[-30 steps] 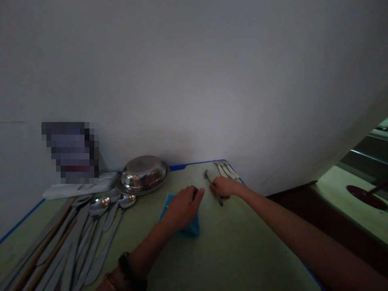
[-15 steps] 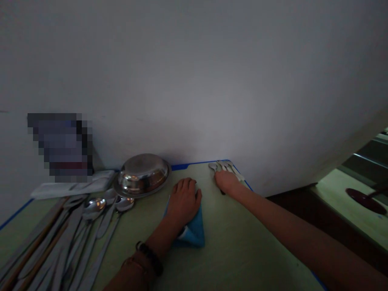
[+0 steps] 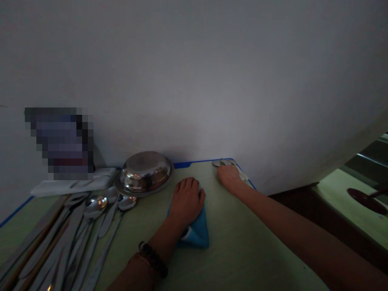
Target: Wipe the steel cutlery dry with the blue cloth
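Note:
My left hand [image 3: 188, 201] rests on a folded blue cloth [image 3: 200, 228], fingers curled over it and the thumb to the right. Out at the far right corner of the table, my right hand [image 3: 228, 176] is closed over a metal spoon [image 3: 216, 163]; the bowl shows past my knuckles and the handle is hidden beneath the hand. Right beside it lie several more spoons [image 3: 232, 161] in a row, bowls towards the wall, partly covered by my fingers.
An upturned steel bowl [image 3: 145, 171] stands by the wall. Spoons, forks and chopsticks form a pile of cutlery [image 3: 63, 238] at the left. Behind it are a white packet [image 3: 72, 184] and a blurred-out object [image 3: 63, 141]. The wall [image 3: 212, 81] bounds the table's [image 3: 242, 242] far side.
My right hand has shifted slightly right and away, bringing its spoon closer to the row. My left hand stays on the cloth. The view has moved a little.

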Tool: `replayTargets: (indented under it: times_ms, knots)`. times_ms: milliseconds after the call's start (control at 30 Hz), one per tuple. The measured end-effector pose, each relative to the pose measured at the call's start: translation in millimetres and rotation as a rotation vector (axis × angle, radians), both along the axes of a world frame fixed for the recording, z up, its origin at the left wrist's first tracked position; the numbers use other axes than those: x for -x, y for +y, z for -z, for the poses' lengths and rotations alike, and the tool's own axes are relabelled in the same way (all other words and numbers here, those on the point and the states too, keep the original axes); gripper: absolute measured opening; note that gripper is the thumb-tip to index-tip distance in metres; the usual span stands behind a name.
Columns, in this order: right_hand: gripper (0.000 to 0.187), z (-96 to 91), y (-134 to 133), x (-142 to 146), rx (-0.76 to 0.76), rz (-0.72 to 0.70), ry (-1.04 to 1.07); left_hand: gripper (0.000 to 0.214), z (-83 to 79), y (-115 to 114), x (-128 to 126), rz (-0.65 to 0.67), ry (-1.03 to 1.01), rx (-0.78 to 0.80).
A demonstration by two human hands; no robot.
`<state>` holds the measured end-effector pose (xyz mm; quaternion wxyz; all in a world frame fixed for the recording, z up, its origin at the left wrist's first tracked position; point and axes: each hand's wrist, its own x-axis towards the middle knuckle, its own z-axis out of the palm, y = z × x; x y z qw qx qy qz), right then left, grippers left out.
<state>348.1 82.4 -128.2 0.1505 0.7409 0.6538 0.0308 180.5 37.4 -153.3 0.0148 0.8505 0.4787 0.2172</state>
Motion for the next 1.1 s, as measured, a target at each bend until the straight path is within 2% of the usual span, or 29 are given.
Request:
replayTargets:
  times_ms: [367, 500, 633, 733, 900, 1100]
  knots:
    - [0.031, 6.2, 10.6, -0.4, -0.051, 0.027, -0.022, 0.023, 0.1, 0.2, -1.1, -0.004, 0.011, 0.001]
    - [0.030, 6.5, 9.8, 1.7, -0.143, -0.046, -0.034, 0.023, 0.3, 0.5, -0.6, -0.005, 0.009, 0.004]
    - [0.033, 7.3, 2.4, -0.7, -0.263, -0.207, -0.052, 0.023, 0.7, 1.0, -0.4, -0.003, 0.004, 0.010]
    - [0.037, 12.6, -2.7, -5.1, -0.301, -0.309, -0.056, 0.023, 0.5, 1.2, -0.7, -0.004, -0.002, 0.018]
    - [0.041, 22.6, -1.4, -9.0, -0.353, -0.331, -0.048, 0.023, -0.5, 0.4, -1.1, -0.003, -0.010, 0.028]
    - [0.040, 24.0, 2.6, -9.1, -0.391, -0.316, 0.030, 0.023, -0.7, -0.7, -1.4, -0.002, -0.018, 0.031]
